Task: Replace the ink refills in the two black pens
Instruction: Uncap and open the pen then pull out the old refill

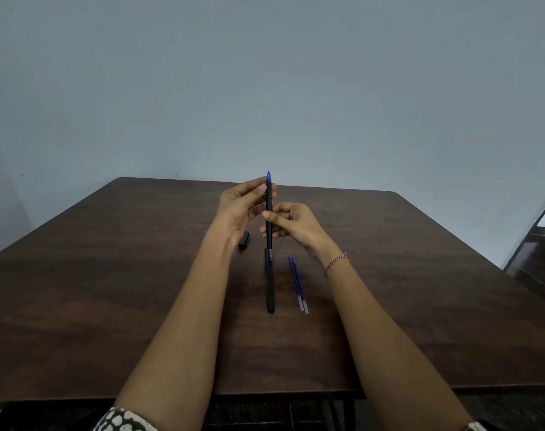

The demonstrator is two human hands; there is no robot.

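- The held pen (268,204) stands nearly upright above the middle of the table (109,275), clear of its surface.
- Its blue tip section (268,177) points up and the black barrel runs down from it.
- The left hand (244,205) pinches the upper barrel just below the blue tip, with the thumb on the near side and the fingers behind.
- The right hand (293,223) grips the middle of the same barrel. Its thumb presses against the pen and its fingers are curled round it.
- The second pen (269,283) lies flat on the table, directly under the held pen in this view. It runs lengthwise toward the person.
- Whether the two pens touch cannot be told.
- A black cap (244,240) lies on the table just left of the held pen's lower end, beside the left wrist.
- Two blue refills (298,284) lie side by side, touching or nearly so, just right of the second pen and roughly parallel to it.
- A thin bracelet (336,264) circles the right wrist.
- A patterned sleeve (122,419) covers the left arm at the bottom edge of the view.
- A plain grey-blue wall (265,73) rises behind the table.
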